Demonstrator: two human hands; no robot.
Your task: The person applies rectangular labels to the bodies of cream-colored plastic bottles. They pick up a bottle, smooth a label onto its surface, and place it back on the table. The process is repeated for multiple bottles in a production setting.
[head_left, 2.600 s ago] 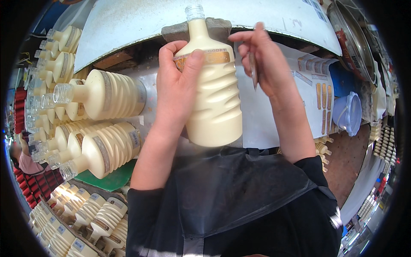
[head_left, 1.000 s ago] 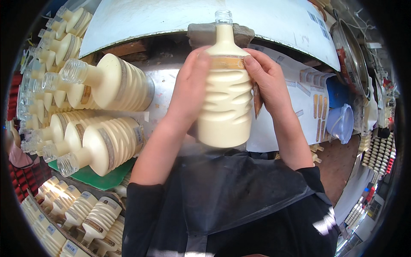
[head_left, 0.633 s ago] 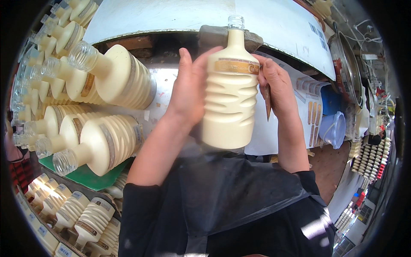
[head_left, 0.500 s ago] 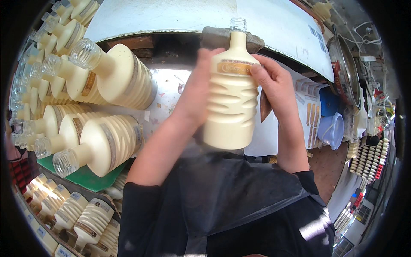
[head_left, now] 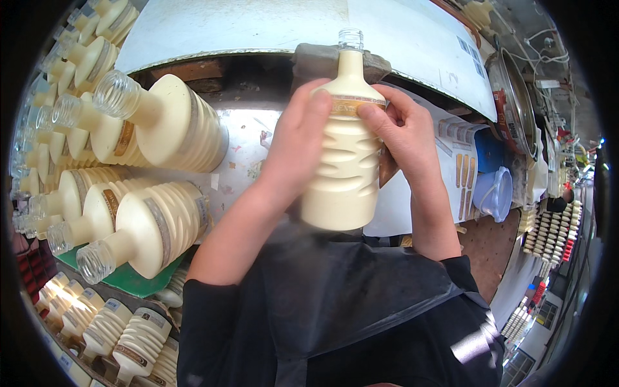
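A cream-coloured ribbed bottle with a clear threaded glass neck stands upright before me. My left hand is closed round its left side, thumb pressed on the shoulder at the left end of a gold and brown label band. On the other side my right hand is closed on the bottle, its thumb on the label's right part and its fingers mostly hidden behind. Below the right palm shows a brown flat piece, pointed in outline; whether that hand holds it I cannot tell.
Several similar bottles lie on their sides at left, some above a green mat. A label sheet with gold strips lies right, beside a translucent bucket. A grey block sits behind the bottle, near a white panel.
The left thumb has come onto the label's left end. My right thumb has shifted left along the label. The bottle has turned slightly, and the view has shifted a little.
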